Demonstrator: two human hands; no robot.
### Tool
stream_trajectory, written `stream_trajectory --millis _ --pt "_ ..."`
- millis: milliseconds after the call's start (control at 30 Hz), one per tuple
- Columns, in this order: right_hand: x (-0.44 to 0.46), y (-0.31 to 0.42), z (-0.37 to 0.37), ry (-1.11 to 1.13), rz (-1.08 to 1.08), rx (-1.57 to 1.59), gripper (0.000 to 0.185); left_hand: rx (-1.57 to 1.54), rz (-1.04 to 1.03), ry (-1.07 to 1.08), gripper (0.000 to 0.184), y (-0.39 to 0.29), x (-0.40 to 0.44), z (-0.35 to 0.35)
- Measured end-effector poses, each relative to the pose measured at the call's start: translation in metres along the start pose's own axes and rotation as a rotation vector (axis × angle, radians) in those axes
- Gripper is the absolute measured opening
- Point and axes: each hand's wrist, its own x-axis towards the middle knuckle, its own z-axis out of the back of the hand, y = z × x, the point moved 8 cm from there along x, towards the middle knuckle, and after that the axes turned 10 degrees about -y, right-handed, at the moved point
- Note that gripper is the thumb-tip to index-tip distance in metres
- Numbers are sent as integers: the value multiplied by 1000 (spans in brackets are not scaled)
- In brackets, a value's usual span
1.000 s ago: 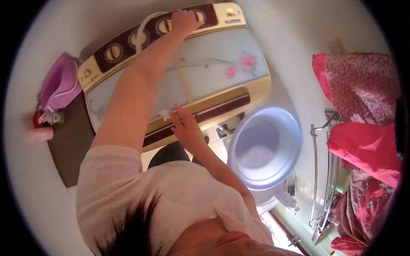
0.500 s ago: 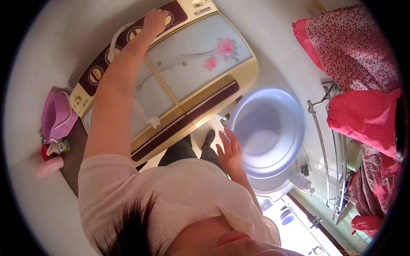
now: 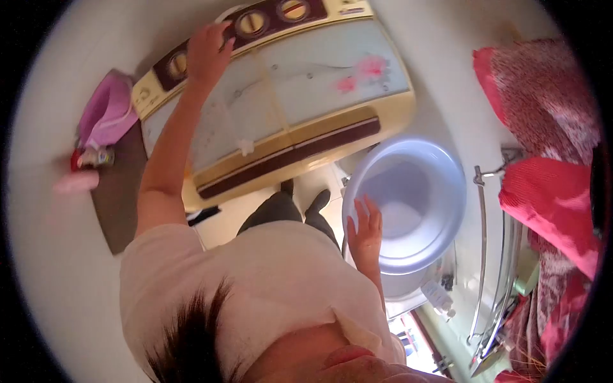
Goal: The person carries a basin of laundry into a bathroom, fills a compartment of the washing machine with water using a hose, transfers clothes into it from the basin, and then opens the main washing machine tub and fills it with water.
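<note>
A cream and maroon twin-tub washing machine (image 3: 306, 137) stands ahead, with a row of control knobs along its back panel. My left hand (image 3: 209, 56) is on that panel, between the leftmost knob (image 3: 177, 66) and another knob (image 3: 251, 23). Its fingers are curled over a knob that they mostly hide. My right hand (image 3: 366, 231) is open, fingers spread, over the near left rim of a large pale-blue basin (image 3: 450, 223); whether it touches the rim I cannot tell. A white hose end (image 3: 245, 147) lies on the machine's lid.
A purple basket (image 3: 110, 112) hangs or stands left of the machine, with small items and a pink roll-like object (image 3: 76, 182) below it. On the right are a metal rack (image 3: 482, 242) and red patterned cloth (image 3: 543, 96). A white bottle (image 3: 437, 297) stands beside the basin.
My left hand has moved left along the panel, from the rightmost knob to one further left. My right hand has shifted to overlap the basin's rim. The view has shifted and turned slightly.
</note>
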Motion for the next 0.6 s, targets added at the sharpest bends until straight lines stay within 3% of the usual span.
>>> stream_trajectory --millis 67,133,233,300,433,500,600 --pt "2 0 3 24 56 43 42 302 24 -64 41 21 -64 53" --pt "7 0 2 42 108 64 42 345 290 135 47 41 -126 95" --pt "29 19 -14 120 225 69 45 466 407 270 55 65 -212 129" --pt "51 38 -35 168 337 -1 49 339 599 409 58 66 -248 135" --pt "89 47 -100 159 459 -98 55 355 626 485 55 74 -277 129" --pt "99 48 -133 217 453 -187 59 219 774 531 52 75 -281 123" --pt "100 45 -157 247 423 -251 61 22 672 407 56 74 -275 125"
